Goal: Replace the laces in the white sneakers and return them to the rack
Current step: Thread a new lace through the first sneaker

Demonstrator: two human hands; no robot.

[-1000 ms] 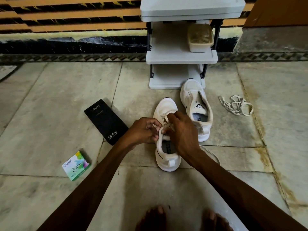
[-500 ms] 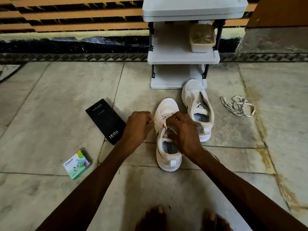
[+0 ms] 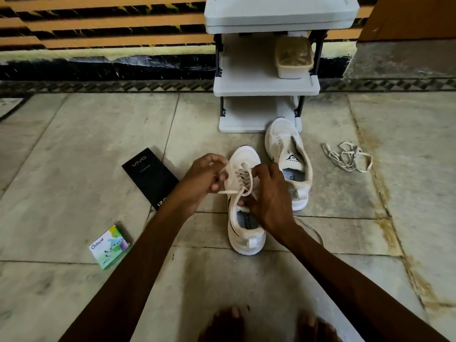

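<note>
A white sneaker (image 3: pixel 243 233) stands on the floor in front of me, toe pointing away, with a cream lace (image 3: pixel 243 177) partly threaded through its eyelets. My left hand (image 3: pixel 204 177) pinches one lace end to the left of the shoe. My right hand (image 3: pixel 269 193) grips the shoe's tongue area and the other lace strand. A second white sneaker (image 3: pixel 287 154) without a lace sits just behind and to the right. A loose pile of laces (image 3: pixel 348 156) lies on the floor further right. The grey shoe rack (image 3: pixel 265 86) stands against the wall behind.
A black phone box (image 3: pixel 148 174) lies left of my hands, and a small green Odonil box (image 3: pixel 108 246) nearer me on the left. A beige container (image 3: pixel 293 58) rests on the rack's middle shelf. My bare feet (image 3: pixel 266 324) show at the bottom edge.
My left hand has drawn the lace end out to the left, away from the shoe. My right hand stays on the sneaker's tongue area.
</note>
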